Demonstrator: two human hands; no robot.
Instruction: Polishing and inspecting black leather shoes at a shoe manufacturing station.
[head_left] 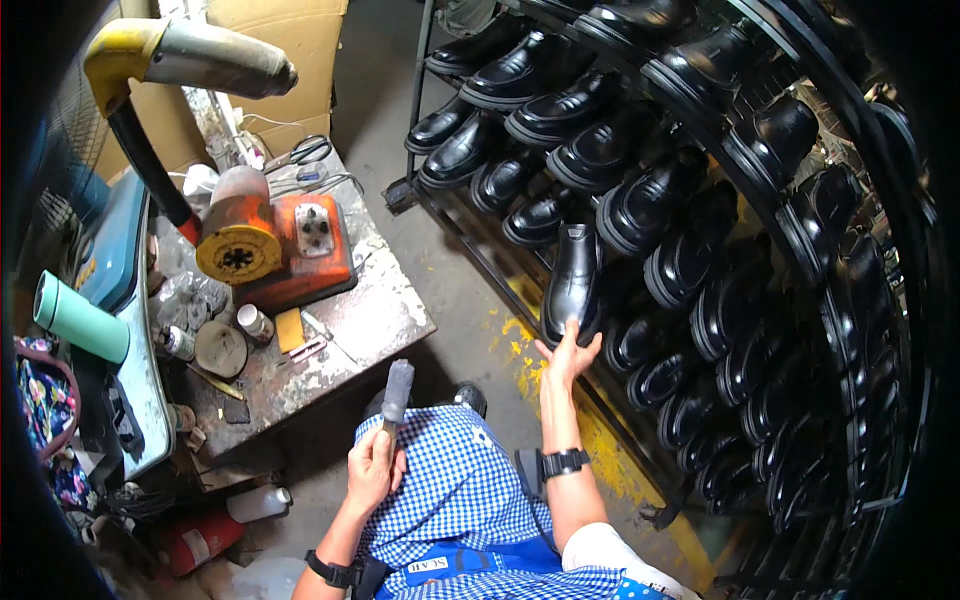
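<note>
A glossy black leather shoe (575, 275) extends beyond the half-open right hand (568, 358), toe touching it, grip unclear; the curled left hand (373, 468) holds a grey-headed stick tool (398, 388).

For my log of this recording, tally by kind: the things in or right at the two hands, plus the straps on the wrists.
Grey-headed tool, in the left hand: 1
Black shoe, at the right hand: 1
Black wrist straps: 2
Total: 4
</note>
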